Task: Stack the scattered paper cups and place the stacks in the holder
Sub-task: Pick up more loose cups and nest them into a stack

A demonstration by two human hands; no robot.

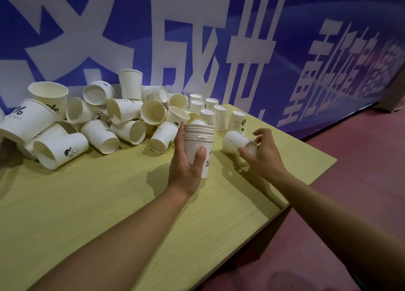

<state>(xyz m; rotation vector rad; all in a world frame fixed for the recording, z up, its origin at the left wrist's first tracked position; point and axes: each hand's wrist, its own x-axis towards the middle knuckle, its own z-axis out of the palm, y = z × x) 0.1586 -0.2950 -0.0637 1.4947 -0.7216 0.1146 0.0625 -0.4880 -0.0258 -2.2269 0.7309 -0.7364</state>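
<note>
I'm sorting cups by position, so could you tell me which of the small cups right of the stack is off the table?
The small cup gripped sideways in the right hand; the other small cups stand upside down on the table behind.

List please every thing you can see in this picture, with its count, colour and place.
stack of cups: one stack, several rims showing, white, upright at table centre, in the left hand.
single cup: one, white, tilted on its side, right of the stack, in the right hand.
upside-down cups: about seven, white, standing behind the stack near the banner.
pile of loose cups: many, exact count unclear, white with dark prints, mostly on their sides, on the table's left back part.
table: one, pale yellow-green wood.
banner: one, blue with large white characters, behind the table.
floor: dark red, at right.
left hand: grips the stack.
right hand: holds the single cup by its bottom end.
</note>
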